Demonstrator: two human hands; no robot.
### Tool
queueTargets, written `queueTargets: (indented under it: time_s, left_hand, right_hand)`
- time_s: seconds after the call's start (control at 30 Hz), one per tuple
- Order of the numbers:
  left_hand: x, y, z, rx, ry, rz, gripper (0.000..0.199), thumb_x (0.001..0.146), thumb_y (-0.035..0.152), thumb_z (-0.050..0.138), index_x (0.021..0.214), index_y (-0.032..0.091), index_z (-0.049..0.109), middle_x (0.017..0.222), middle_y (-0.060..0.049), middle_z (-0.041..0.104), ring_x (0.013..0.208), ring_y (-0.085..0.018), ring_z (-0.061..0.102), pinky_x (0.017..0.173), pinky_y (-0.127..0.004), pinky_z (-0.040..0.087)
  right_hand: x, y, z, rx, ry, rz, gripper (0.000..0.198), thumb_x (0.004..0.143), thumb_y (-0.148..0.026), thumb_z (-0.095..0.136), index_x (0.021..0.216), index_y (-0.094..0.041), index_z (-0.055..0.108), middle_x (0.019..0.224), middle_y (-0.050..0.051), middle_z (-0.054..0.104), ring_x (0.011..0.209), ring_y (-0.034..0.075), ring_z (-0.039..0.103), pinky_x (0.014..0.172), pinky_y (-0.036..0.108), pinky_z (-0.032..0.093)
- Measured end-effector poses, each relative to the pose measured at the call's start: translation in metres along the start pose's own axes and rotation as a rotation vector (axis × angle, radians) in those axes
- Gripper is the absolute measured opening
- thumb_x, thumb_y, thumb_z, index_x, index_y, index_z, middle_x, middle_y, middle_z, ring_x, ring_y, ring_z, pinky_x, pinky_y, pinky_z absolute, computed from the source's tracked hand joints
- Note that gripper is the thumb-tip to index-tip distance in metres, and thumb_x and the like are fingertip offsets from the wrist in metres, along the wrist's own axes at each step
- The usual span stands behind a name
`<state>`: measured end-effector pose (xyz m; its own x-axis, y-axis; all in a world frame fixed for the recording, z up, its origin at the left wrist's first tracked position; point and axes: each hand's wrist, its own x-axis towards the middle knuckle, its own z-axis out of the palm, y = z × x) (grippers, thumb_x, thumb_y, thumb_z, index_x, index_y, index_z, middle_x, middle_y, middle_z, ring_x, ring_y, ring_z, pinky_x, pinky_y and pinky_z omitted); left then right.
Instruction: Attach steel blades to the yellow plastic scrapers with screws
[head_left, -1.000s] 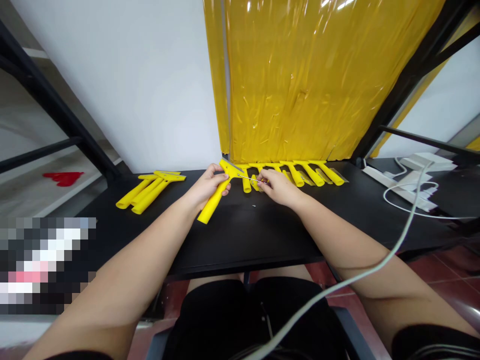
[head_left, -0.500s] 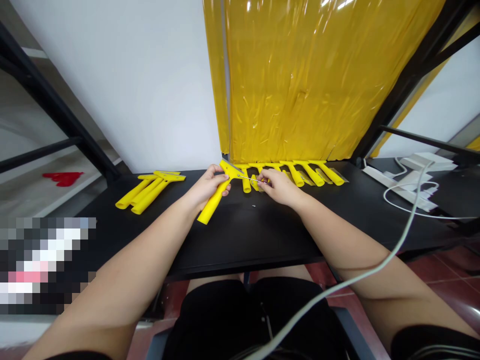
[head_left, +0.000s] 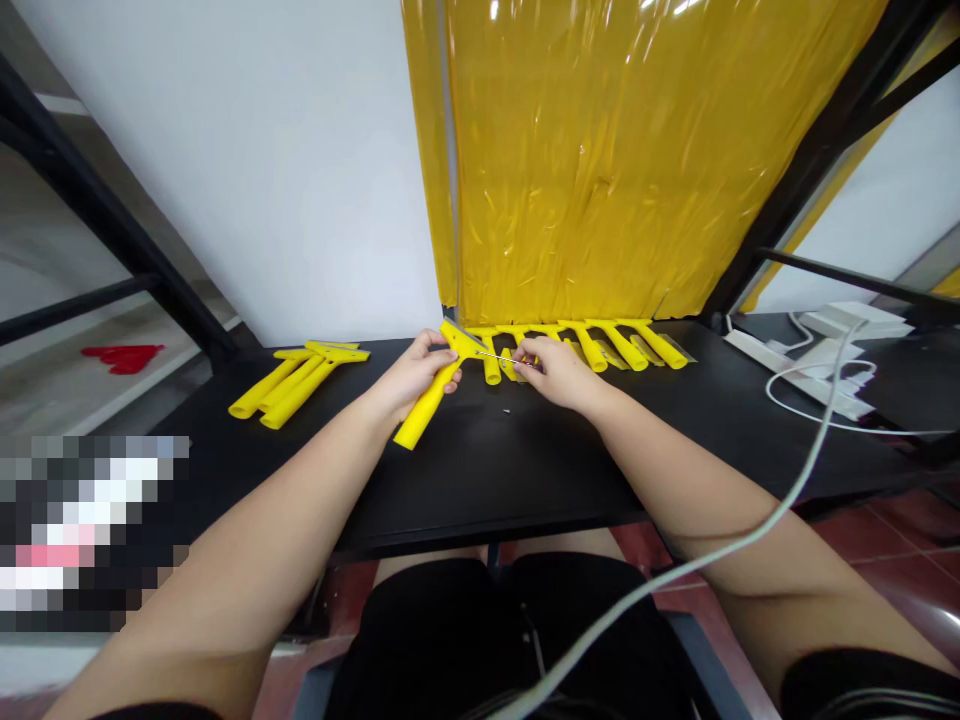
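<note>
My left hand (head_left: 421,378) is closed around a yellow scraper (head_left: 420,415), tilted with its handle end toward me and its wide head up. A metal blade edge shows along that head. My right hand (head_left: 553,370) pinches a thin screwdriver (head_left: 501,357), whose shaft points left and whose tip meets a screw spot on the scraper's head. Its grip is mostly hidden by my fingers. A small screw (head_left: 506,411) lies on the black table (head_left: 480,480) below my hands. Behind them is a row of yellow scrapers with blades (head_left: 634,350).
Several yellow scraper handles (head_left: 296,390) are piled at the left of the table. A white power strip (head_left: 802,375) with cables is on the right. A pale cable (head_left: 697,570) hangs across my right arm. Yellow plastic sheeting (head_left: 600,170) and a white panel stand behind.
Both hands stay in nearly the same place, with the screwdriver still against the scraper. The view has shifted very slightly.
</note>
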<state>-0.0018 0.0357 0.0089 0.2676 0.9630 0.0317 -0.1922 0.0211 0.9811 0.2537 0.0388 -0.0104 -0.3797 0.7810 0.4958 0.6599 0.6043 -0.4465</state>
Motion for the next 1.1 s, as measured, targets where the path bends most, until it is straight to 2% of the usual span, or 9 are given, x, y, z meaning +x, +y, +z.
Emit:
queueTargets:
  time_s: [0.23, 0.43, 0.5, 0.6, 0.67, 0.8, 0.9, 1.0, 1.1]
  left_hand:
    - [0.001, -0.003, 0.0, 0.062, -0.008, 0.034, 0.032, 0.086, 0.014, 0.063, 0.102, 0.025, 0.038, 0.064, 0.004, 0.059, 0.051, -0.014, 0.06, 0.047, -0.02, 0.044]
    - [0.0, -0.008, 0.001, 0.21, -0.039, 0.195, 0.028, 0.09, 0.019, 0.062, 0.1, 0.025, 0.036, 0.066, 0.007, 0.058, 0.049, -0.011, 0.057, 0.047, -0.021, 0.045]
    - [-0.001, -0.01, 0.002, 0.226, -0.04, 0.251, 0.029, 0.089, 0.021, 0.063, 0.099, 0.025, 0.036, 0.07, 0.008, 0.056, 0.052, -0.011, 0.058, 0.046, -0.02, 0.045]
    - [-0.001, -0.01, 0.005, 0.241, -0.034, 0.304, 0.03, 0.089, 0.023, 0.065, 0.098, 0.025, 0.036, 0.078, 0.007, 0.055, 0.056, -0.01, 0.059, 0.046, -0.019, 0.044]
    - [-0.001, -0.01, 0.005, 0.249, -0.025, 0.319, 0.03, 0.089, 0.024, 0.066, 0.098, 0.025, 0.037, 0.082, 0.006, 0.055, 0.057, -0.009, 0.059, 0.046, -0.019, 0.044]
    - [-0.001, -0.007, 0.004, 0.231, 0.014, 0.348, 0.03, 0.09, 0.022, 0.065, 0.097, 0.025, 0.037, 0.08, 0.006, 0.053, 0.058, -0.009, 0.06, 0.046, -0.019, 0.045]
    - [-0.001, -0.006, 0.005, 0.221, -0.001, 0.356, 0.029, 0.091, 0.02, 0.064, 0.098, 0.025, 0.037, 0.081, 0.005, 0.054, 0.059, -0.009, 0.06, 0.047, -0.019, 0.046]
    - [-0.002, -0.005, 0.008, 0.237, -0.005, 0.363, 0.027, 0.091, 0.02, 0.063, 0.099, 0.025, 0.037, 0.085, 0.004, 0.055, 0.059, -0.009, 0.06, 0.046, -0.019, 0.045]
    - [-0.003, -0.004, 0.008, 0.254, 0.015, 0.377, 0.028, 0.09, 0.02, 0.063, 0.098, 0.025, 0.037, 0.088, 0.003, 0.055, 0.058, -0.008, 0.059, 0.045, -0.02, 0.045]
  right_hand:
    - [-0.002, -0.001, 0.001, -0.017, 0.062, 0.032, 0.004, 0.087, -0.018, 0.071, 0.089, -0.019, 0.074, 0.092, 0.006, 0.061, 0.079, 0.018, 0.058, 0.079, 0.033, 0.048]
    - [-0.001, -0.003, 0.0, 0.014, 0.139, -0.019, 0.024, 0.088, -0.01, 0.059, 0.099, -0.018, 0.079, 0.097, 0.01, 0.063, 0.086, 0.022, 0.062, 0.083, 0.038, 0.052]
    - [0.001, -0.004, 0.001, 0.058, 0.185, 0.025, 0.021, 0.092, -0.015, 0.06, 0.102, -0.018, 0.077, 0.096, 0.01, 0.066, 0.086, 0.023, 0.063, 0.085, 0.039, 0.052]
    - [0.003, -0.004, 0.005, 0.174, 0.237, 0.19, 0.015, 0.096, -0.027, 0.058, 0.102, -0.018, 0.069, 0.088, 0.006, 0.067, 0.075, 0.02, 0.061, 0.076, 0.036, 0.05]
    - [0.004, -0.003, 0.008, 0.268, 0.225, 0.263, 0.017, 0.099, -0.036, 0.055, 0.099, -0.02, 0.061, 0.077, 0.001, 0.062, 0.065, 0.017, 0.055, 0.066, 0.033, 0.046]
    - [0.005, 0.002, 0.01, 0.42, 0.089, 0.23, 0.023, 0.095, -0.043, 0.061, 0.103, -0.023, 0.054, 0.071, -0.004, 0.056, 0.057, 0.014, 0.048, 0.059, 0.028, 0.04]
    - [0.006, 0.006, 0.008, 0.365, 0.092, 0.303, 0.027, 0.097, -0.048, 0.056, 0.092, -0.021, 0.058, 0.068, -0.001, 0.056, 0.058, 0.015, 0.049, 0.059, 0.029, 0.039]
    - [0.007, 0.005, 0.005, 0.264, 0.081, 0.355, 0.044, 0.102, -0.052, 0.042, 0.077, -0.02, 0.058, 0.063, 0.001, 0.055, 0.061, 0.017, 0.052, 0.061, 0.031, 0.039]
    - [0.005, 0.002, 0.003, 0.282, 0.088, 0.241, 0.031, 0.098, -0.051, 0.054, 0.097, -0.021, 0.061, 0.071, 0.0, 0.058, 0.064, 0.017, 0.053, 0.064, 0.03, 0.041]
